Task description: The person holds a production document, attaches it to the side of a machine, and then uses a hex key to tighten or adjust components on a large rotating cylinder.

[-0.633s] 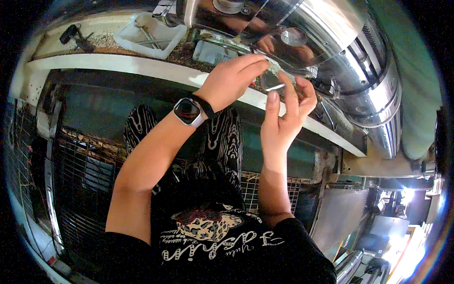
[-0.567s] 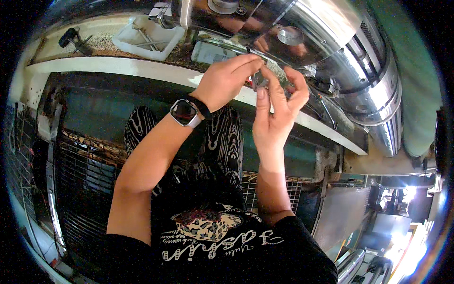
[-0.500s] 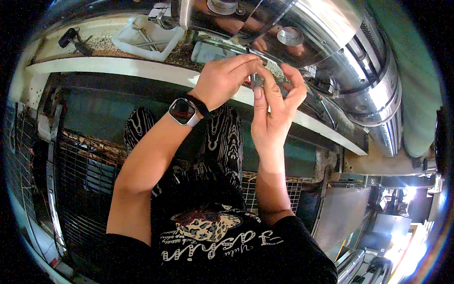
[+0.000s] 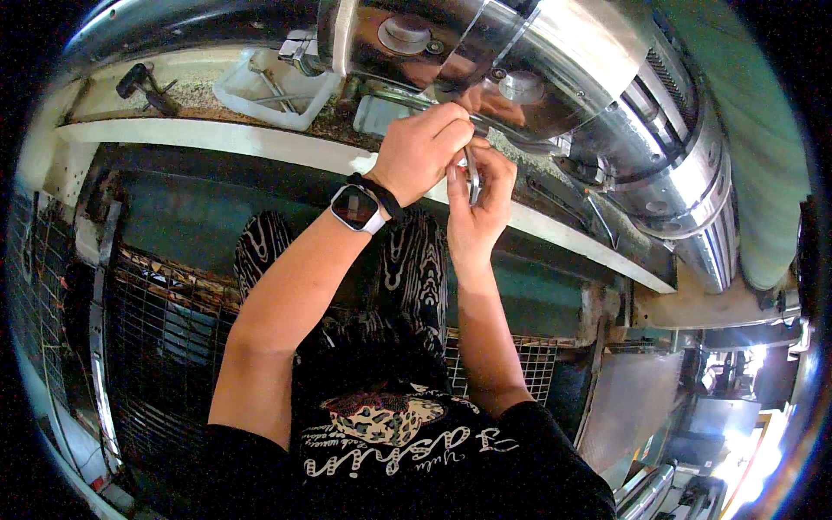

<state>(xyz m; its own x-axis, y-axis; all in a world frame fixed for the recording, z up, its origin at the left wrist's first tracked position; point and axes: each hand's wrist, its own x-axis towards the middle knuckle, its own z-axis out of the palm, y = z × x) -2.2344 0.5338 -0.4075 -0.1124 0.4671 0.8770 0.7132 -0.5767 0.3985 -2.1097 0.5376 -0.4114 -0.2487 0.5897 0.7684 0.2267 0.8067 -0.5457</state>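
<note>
Over the ledge (image 4: 199, 135), on the near side of the roller (image 4: 589, 43): two-handed fingertip work on a small metal part (image 4: 473, 184).
Right hand (image 4: 487, 192) has a narrow pinch on the part, thumb against fingers; left hand (image 4: 425, 149) curls close at its far left, fingertips hidden, can't tell if gripping. Step looks like fine handling; next move probably calls for steady right pinch, small left finger motions. Tray (image 4: 269, 114) sits far left.

Pale script lettering (image 4: 394, 464) across the black shirt (image 4: 485, 496)
</note>
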